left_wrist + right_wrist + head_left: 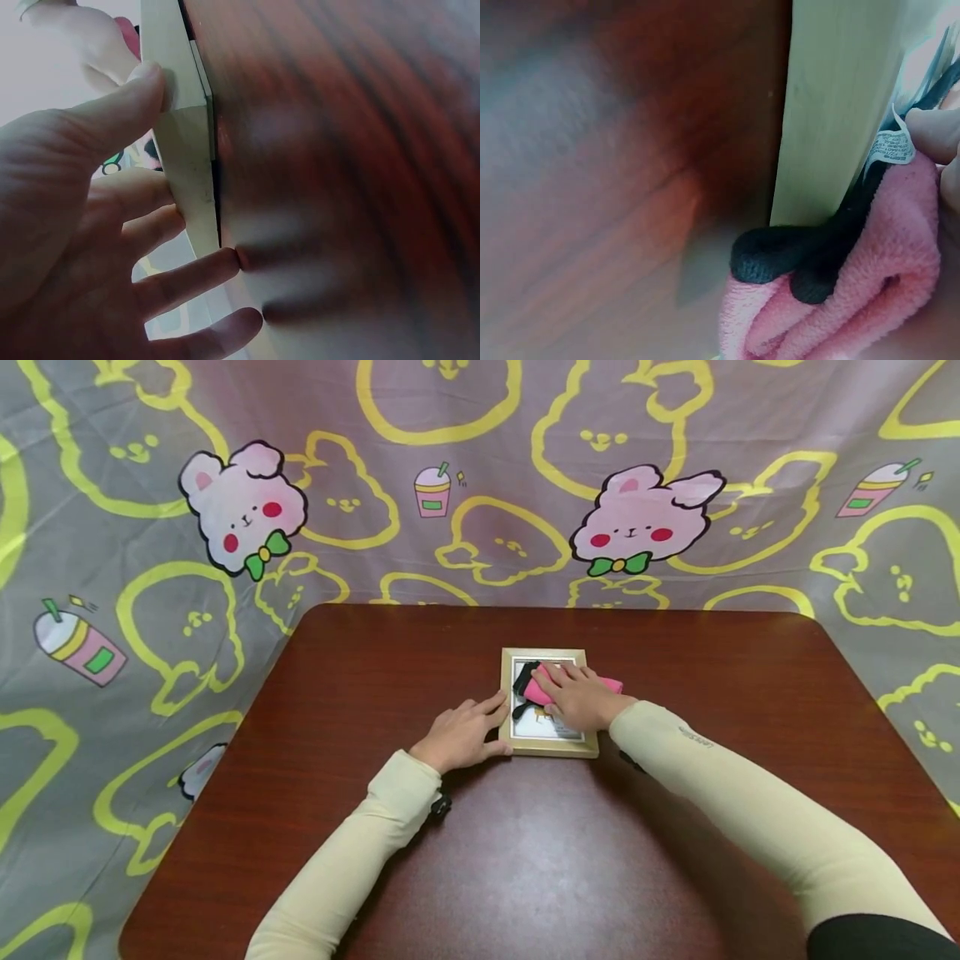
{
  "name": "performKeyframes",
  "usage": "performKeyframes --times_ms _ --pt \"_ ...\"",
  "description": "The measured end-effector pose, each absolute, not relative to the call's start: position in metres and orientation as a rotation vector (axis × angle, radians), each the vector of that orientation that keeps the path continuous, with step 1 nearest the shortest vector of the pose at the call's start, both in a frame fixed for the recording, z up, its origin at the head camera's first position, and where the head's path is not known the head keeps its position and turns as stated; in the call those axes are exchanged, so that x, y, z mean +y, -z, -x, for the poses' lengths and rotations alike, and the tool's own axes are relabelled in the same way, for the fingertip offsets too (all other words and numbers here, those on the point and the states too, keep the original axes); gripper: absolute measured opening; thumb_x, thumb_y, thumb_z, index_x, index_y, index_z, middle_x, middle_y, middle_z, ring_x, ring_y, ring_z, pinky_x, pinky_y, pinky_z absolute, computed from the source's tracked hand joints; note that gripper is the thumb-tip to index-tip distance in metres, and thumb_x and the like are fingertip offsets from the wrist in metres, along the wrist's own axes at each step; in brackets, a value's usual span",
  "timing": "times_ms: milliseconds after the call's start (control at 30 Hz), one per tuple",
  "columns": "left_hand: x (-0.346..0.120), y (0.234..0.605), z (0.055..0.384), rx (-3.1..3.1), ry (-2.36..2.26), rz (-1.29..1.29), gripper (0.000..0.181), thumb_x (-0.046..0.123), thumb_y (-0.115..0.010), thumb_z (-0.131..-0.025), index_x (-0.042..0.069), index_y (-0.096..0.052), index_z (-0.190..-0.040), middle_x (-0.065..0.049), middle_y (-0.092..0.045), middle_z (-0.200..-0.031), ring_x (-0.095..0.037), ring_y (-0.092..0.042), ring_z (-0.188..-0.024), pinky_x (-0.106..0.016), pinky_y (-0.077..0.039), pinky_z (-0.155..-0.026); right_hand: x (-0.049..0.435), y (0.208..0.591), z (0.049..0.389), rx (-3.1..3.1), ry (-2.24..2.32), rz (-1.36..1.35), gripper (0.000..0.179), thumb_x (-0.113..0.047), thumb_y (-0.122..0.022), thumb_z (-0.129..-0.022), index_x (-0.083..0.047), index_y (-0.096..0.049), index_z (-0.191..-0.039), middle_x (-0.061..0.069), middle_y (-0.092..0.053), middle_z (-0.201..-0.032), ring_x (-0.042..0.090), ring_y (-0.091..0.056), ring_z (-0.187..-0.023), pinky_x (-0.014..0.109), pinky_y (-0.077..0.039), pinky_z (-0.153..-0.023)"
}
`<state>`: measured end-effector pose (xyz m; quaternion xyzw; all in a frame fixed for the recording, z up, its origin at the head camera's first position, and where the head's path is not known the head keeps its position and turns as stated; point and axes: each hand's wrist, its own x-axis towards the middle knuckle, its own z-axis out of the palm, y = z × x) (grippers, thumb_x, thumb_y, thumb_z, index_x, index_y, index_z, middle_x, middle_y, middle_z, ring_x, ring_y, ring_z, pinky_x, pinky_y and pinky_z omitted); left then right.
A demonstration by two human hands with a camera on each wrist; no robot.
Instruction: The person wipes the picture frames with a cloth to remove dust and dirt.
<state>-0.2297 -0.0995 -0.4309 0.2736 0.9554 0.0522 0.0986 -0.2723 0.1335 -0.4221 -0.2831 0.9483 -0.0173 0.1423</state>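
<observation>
The head camera looked forward and down from above, far enough back to take in both cream fabric sleeves (345, 868), most of the reddish-brown wooden tabletop (405, 660) and, across the upper frame, a grey curtain (495, 477) with yellow cartoon outlines. The left wrist camera looked closely past the left hand (60, 210) at the left of its frame, with tabletop filling the right. The right wrist camera, also close, faced a pale wood-toned rectangular picture frame (832, 105) at upper right and a fluffy pink black-edged cloth (892, 217) at lower right. All three views shared the picture frame.
</observation>
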Motion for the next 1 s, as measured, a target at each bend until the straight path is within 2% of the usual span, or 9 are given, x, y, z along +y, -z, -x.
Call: performKeyframes --times_ms 300,633,1000 --pt "-0.100 0.432 0.229 2.829 -0.159 -0.811 0.075 0.056 -0.062 -0.091 0.022 -0.038 -0.154 0.004 -0.026 -0.165 -0.028 -0.053 -0.128 -0.048 -0.052 -0.089 0.137 0.421 0.253 2.732 0.044 0.916 0.064 -0.030 -0.044 -0.104 -0.007 -0.020 -0.159 0.021 -0.020 -0.165 0.050 -0.024 -0.148 0.064 -0.020 -0.118" --pt "-0.099 0.431 0.230 2.832 -0.164 -0.818 0.075 0.056 -0.061 -0.092 0.021 -0.037 -0.154 0.004 -0.027 -0.165 -0.028 -0.053 -0.127 -0.048 -0.052 -0.089 0.140 0.417 0.232 2.683 0.079 0.984 0.065 -0.031 -0.047 -0.104 -0.006 -0.022 -0.158 0.022 -0.019 -0.165 0.052 -0.027 -0.146 0.065 -0.022 -0.117" --pt "-0.099 0.429 0.229 2.827 -0.170 -0.818 0.074 0.055 -0.063 -0.091 0.021 -0.040 -0.153 0.004 -0.027 -0.165 -0.029 -0.054 -0.126 -0.048 -0.052 -0.089 0.141 0.417 0.247 2.688 0.069 0.958 0.064 -0.028 -0.045 -0.104 -0.006 -0.021 -0.158 0.023 -0.021 -0.164 0.052 -0.023 -0.147 0.064 -0.020 -0.118"
